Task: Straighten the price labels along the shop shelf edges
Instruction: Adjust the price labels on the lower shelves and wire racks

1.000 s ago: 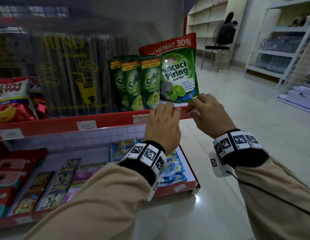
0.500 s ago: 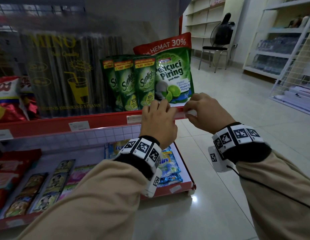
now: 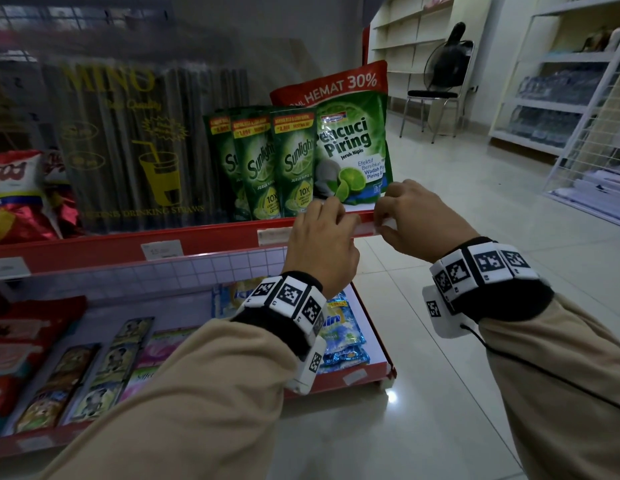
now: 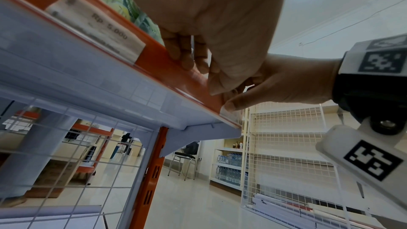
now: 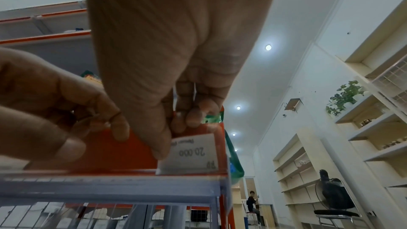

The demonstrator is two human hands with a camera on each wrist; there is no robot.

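A white price label (image 5: 193, 154) printed "20 000" sits upside down in the red shelf edge strip (image 3: 211, 239) at its right end. My right hand (image 3: 384, 220) pinches this label between thumb and fingers (image 5: 191, 117); only a white sliver of the label (image 3: 388, 224) shows in the head view. My left hand (image 3: 322, 233) is just to its left, fingers (image 4: 187, 55) curled over the strip's top and thumb below. Another label (image 4: 94, 25) reading "Rp 5.000" lies straight in the strip further left, and two more labels (image 3: 162, 249) (image 3: 7, 266) follow.
Green dish soap pouches (image 3: 350, 147) stand right behind the hands, with a pack of drinking straws (image 3: 138, 150) and snack bags (image 3: 14, 195) to the left. A lower shelf (image 3: 370, 375) holds sachets. Open tiled floor lies to the right, with a chair (image 3: 433, 98) and white wire racks (image 3: 592, 133).
Both hands stay at the shelf's right end, with the same hold on strip and label. The head view has shifted slightly.
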